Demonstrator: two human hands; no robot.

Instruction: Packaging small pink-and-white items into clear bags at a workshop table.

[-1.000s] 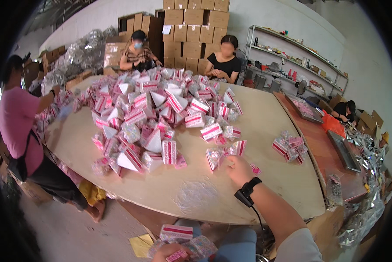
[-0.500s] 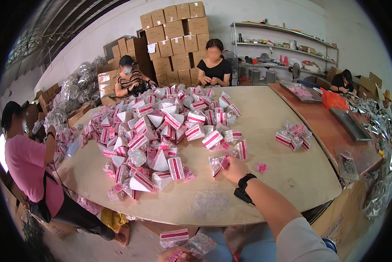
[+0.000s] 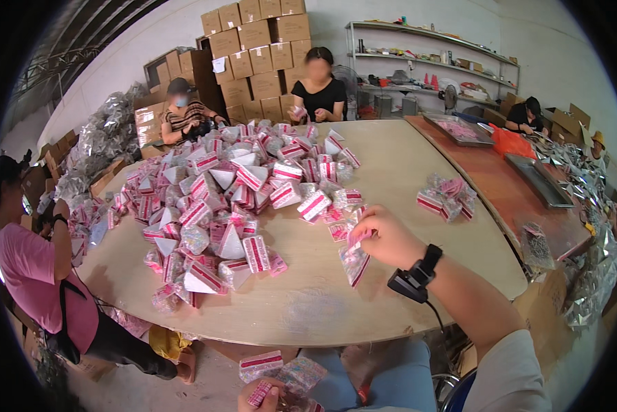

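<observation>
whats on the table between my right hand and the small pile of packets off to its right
In the head view, only bare wooden table lies between the right hand, which holds a clear packet, and the small pile.

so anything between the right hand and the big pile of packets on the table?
Nothing visible. The right hand already holds one clear packet above the table. A few loose packets lie just beyond it at the edge of the pile.
</observation>
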